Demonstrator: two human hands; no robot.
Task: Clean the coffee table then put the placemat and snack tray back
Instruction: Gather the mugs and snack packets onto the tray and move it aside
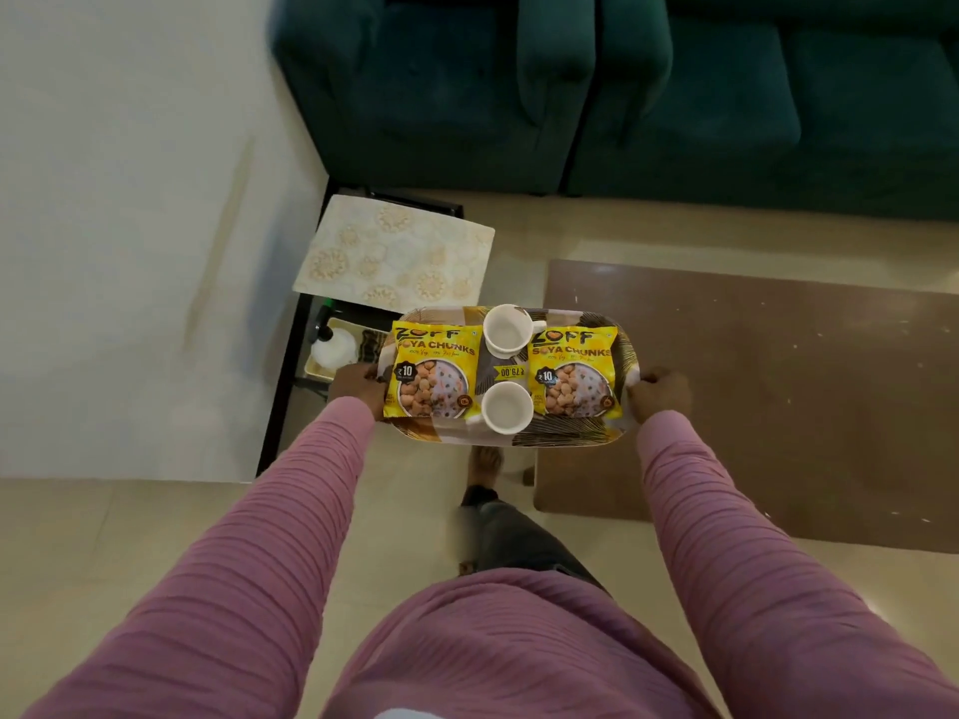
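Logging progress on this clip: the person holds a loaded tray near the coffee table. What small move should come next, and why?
Probably set the tray down on the placemat at the left. The left hand and right hand both grip it, and the coffee table shows pale specks, so it likely needs wiping first.

Ends of snack tray (565,433) gripped by left hand (358,386) and right hand (661,394). On tray: two yellow packets (433,373), white cups (507,412) between. Beyond tray, placemat (394,251); right of tray, brown surface (778,386).
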